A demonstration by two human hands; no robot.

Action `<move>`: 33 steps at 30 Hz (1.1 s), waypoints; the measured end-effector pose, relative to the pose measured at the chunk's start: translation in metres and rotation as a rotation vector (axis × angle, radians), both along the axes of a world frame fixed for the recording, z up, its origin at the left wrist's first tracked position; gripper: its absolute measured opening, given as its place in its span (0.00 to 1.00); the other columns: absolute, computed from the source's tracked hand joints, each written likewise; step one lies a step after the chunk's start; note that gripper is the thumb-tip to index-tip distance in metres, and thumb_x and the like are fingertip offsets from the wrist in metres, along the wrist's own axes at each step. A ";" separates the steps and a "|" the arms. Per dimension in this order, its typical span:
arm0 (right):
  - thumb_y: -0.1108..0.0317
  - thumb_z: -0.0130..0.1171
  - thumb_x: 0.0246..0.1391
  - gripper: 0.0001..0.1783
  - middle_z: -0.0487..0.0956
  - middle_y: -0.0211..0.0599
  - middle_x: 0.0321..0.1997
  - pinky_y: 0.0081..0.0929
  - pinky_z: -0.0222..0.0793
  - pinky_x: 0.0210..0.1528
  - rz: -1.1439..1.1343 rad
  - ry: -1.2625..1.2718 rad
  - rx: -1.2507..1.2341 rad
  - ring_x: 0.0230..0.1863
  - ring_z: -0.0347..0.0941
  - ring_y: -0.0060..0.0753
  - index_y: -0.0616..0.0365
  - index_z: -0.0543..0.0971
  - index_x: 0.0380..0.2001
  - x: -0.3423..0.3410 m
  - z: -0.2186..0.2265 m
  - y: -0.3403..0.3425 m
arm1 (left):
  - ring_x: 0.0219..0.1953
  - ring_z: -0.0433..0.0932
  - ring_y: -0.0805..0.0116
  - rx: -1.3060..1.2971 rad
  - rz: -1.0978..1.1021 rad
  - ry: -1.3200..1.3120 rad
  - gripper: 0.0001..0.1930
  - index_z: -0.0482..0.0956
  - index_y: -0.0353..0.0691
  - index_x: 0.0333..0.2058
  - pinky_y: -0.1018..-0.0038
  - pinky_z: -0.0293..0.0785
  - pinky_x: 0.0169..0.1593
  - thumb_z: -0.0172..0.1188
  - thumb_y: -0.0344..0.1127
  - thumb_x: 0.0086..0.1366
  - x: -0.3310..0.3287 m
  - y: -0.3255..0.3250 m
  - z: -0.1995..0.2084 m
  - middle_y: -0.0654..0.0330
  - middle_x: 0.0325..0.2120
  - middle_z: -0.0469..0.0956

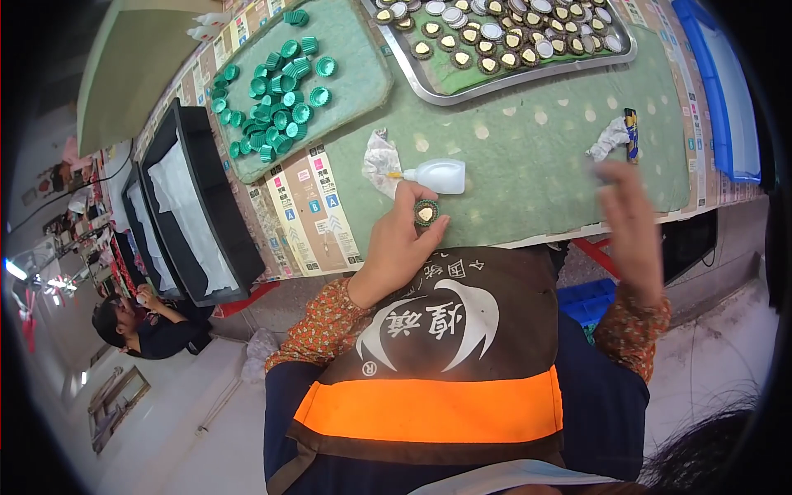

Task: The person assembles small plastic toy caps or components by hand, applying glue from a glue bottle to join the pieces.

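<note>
Between thumb and fingers my left hand (402,242) pinches a small round piece (426,213) with a dark fluted green rim and a cream, roughly heart-shaped centre. Just beyond it a white squeeze bottle (441,176) lies on its side, its yellow nozzle resting on a crumpled white tissue (380,157). My right hand (629,223) is raised over the table's near edge at the right, smeared by motion, so its grip does not show. Past its fingertips lie another crumpled tissue (609,139) and a small dark blue and yellow tube (631,134).
A metal tray (450,99) of dark round pieces with cream or white centres stands at the far side. Green fluted cups (280,103) are heaped on a cloth-covered board (355,91) at left. Black trays (247,247) flank the table; a blue tray (730,107) is far right. Another person (161,330) sits at left.
</note>
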State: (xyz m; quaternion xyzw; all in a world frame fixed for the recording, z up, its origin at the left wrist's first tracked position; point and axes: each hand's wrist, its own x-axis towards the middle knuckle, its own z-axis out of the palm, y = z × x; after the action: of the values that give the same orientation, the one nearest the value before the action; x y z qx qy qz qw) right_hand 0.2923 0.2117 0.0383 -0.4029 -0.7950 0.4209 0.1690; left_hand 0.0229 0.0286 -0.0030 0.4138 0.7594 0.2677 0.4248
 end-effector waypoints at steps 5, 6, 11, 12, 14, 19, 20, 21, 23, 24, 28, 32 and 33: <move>0.67 0.51 0.70 0.10 0.78 0.53 0.38 0.40 0.73 0.41 0.335 -0.049 -0.210 0.39 0.77 0.58 0.61 0.75 0.46 -0.057 -0.020 -0.042 | 0.24 0.81 0.59 -0.006 -0.005 -0.024 0.19 0.66 0.43 0.50 0.65 0.73 0.29 0.65 0.38 0.67 0.000 0.000 0.000 0.56 0.26 0.78; 0.67 0.52 0.70 0.10 0.78 0.52 0.41 0.41 0.73 0.42 0.362 -0.007 -0.249 0.40 0.78 0.58 0.61 0.74 0.48 -0.063 -0.018 -0.048 | 0.24 0.81 0.59 -0.006 -0.001 -0.024 0.19 0.66 0.43 0.50 0.65 0.73 0.29 0.65 0.38 0.67 0.001 -0.002 -0.001 0.56 0.26 0.78; 0.65 0.54 0.68 0.15 0.78 0.51 0.44 0.46 0.72 0.41 0.480 -0.004 -0.194 0.41 0.78 0.58 0.59 0.70 0.53 -0.066 -0.040 -0.054 | 0.24 0.81 0.58 -0.012 0.004 -0.005 0.19 0.67 0.44 0.50 0.64 0.73 0.29 0.66 0.38 0.66 0.002 -0.005 -0.004 0.55 0.26 0.78; 0.65 0.54 0.68 0.15 0.78 0.51 0.44 0.46 0.72 0.41 0.479 -0.006 -0.195 0.41 0.78 0.58 0.59 0.70 0.53 -0.067 -0.042 -0.055 | 0.24 0.81 0.58 -0.012 0.003 -0.007 0.19 0.67 0.44 0.50 0.64 0.73 0.29 0.66 0.38 0.66 0.002 -0.006 -0.005 0.55 0.26 0.78; 0.65 0.54 0.68 0.12 0.79 0.49 0.38 0.49 0.71 0.38 0.490 -0.028 -0.102 0.37 0.78 0.59 0.59 0.70 0.50 -0.071 -0.044 -0.059 | 0.24 0.81 0.58 0.010 -0.024 0.042 0.19 0.68 0.44 0.50 0.64 0.73 0.29 0.66 0.38 0.66 0.002 -0.007 -0.008 0.55 0.26 0.78; 0.66 0.52 0.69 0.08 0.79 0.49 0.28 0.51 0.70 0.33 0.432 -0.102 -0.173 0.31 0.77 0.60 0.58 0.70 0.44 -0.081 -0.041 -0.064 | 0.23 0.80 0.59 0.022 -0.037 0.050 0.18 0.69 0.45 0.50 0.64 0.72 0.29 0.66 0.38 0.66 0.002 -0.007 -0.008 0.56 0.25 0.78; 0.66 0.52 0.69 0.07 0.78 0.50 0.26 0.52 0.69 0.31 0.428 -0.079 -0.125 0.30 0.77 0.61 0.58 0.70 0.43 -0.081 -0.042 -0.065 | 0.23 0.80 0.59 0.008 -0.043 0.057 0.18 0.69 0.45 0.49 0.64 0.72 0.29 0.66 0.37 0.66 0.002 -0.007 -0.007 0.57 0.24 0.77; 0.66 0.52 0.69 0.07 0.78 0.50 0.26 0.52 0.69 0.31 0.428 -0.079 -0.125 0.30 0.77 0.61 0.58 0.70 0.43 -0.082 -0.043 -0.065 | 0.23 0.80 0.59 0.008 -0.044 0.056 0.18 0.69 0.45 0.49 0.64 0.72 0.29 0.66 0.37 0.66 0.003 -0.007 -0.007 0.57 0.24 0.77; 0.65 0.52 0.69 0.08 0.78 0.51 0.28 0.51 0.69 0.31 0.450 -0.070 -0.134 0.30 0.77 0.62 0.58 0.69 0.43 -0.084 -0.044 -0.065 | 0.22 0.79 0.60 0.021 -0.036 0.048 0.17 0.70 0.46 0.49 0.65 0.71 0.28 0.66 0.37 0.65 0.003 -0.007 -0.008 0.58 0.23 0.76; 0.65 0.52 0.69 0.08 0.78 0.51 0.28 0.51 0.69 0.31 0.450 -0.071 -0.134 0.30 0.77 0.62 0.58 0.69 0.43 -0.084 -0.045 -0.066 | 0.22 0.79 0.60 0.021 -0.036 0.047 0.17 0.70 0.46 0.49 0.65 0.71 0.28 0.66 0.37 0.65 0.003 -0.007 -0.008 0.58 0.23 0.76; 0.65 0.51 0.70 0.08 0.78 0.52 0.27 0.52 0.69 0.30 0.439 -0.092 -0.147 0.30 0.76 0.63 0.58 0.69 0.43 -0.086 -0.046 -0.069 | 0.21 0.76 0.61 0.049 -0.044 0.067 0.17 0.70 0.46 0.49 0.65 0.70 0.27 0.66 0.36 0.65 0.004 -0.009 -0.011 0.59 0.22 0.75; 0.64 0.51 0.70 0.08 0.77 0.52 0.26 0.54 0.68 0.30 0.439 -0.140 -0.155 0.29 0.76 0.63 0.58 0.68 0.43 -0.088 -0.044 -0.069 | 0.20 0.75 0.62 0.084 -0.047 0.098 0.16 0.71 0.45 0.48 0.65 0.69 0.26 0.66 0.36 0.65 0.006 -0.011 -0.014 0.59 0.22 0.74; 0.64 0.51 0.70 0.08 0.77 0.52 0.26 0.54 0.68 0.30 0.439 -0.140 -0.156 0.29 0.76 0.63 0.58 0.68 0.43 -0.088 -0.043 -0.069 | 0.20 0.75 0.62 0.084 -0.048 0.098 0.16 0.71 0.45 0.48 0.65 0.69 0.26 0.66 0.36 0.65 0.006 -0.011 -0.015 0.59 0.22 0.74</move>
State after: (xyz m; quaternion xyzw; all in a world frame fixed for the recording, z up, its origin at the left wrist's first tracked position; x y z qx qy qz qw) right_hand 0.2043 0.1424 -0.0048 -0.2607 -0.8384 0.4785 -0.0137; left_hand 0.0294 0.0177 -0.0179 0.4620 0.7572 0.2685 0.3757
